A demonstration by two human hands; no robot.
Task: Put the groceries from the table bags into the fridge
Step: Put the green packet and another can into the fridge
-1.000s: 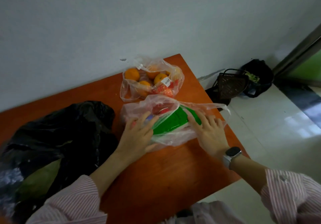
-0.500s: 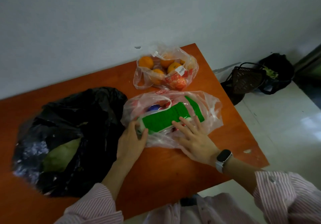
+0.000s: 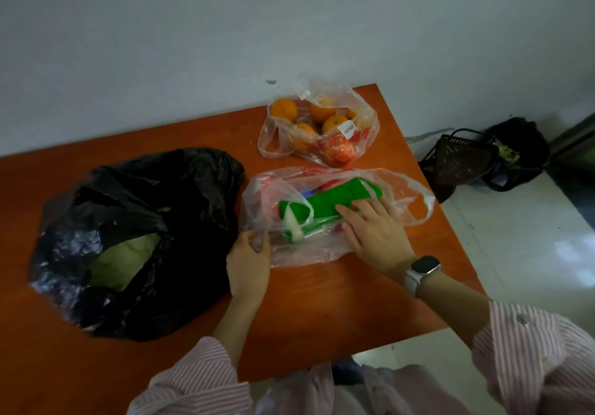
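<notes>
Surface: orange-brown. Large bag: glossy black, pale green leafy vegetable showing inside. Middle bag: clear plastic with a pinkish tint and red print, holding a bright green carton; bits of blue and red beside it. Far bag: clear, red print, white label, filled with orange fruit. Sleeves: pink-and-white fine stripes. Watch: dark face, white strap. Wall: pale grey. Floor: white tile.

The table is smooth, orange-brown, seemingly laminated wood. The left bag is crinkled, glossy black plastic; the two right bags are thin clear film. The green pack looks matt. The sleeves are striped cloth.
</notes>
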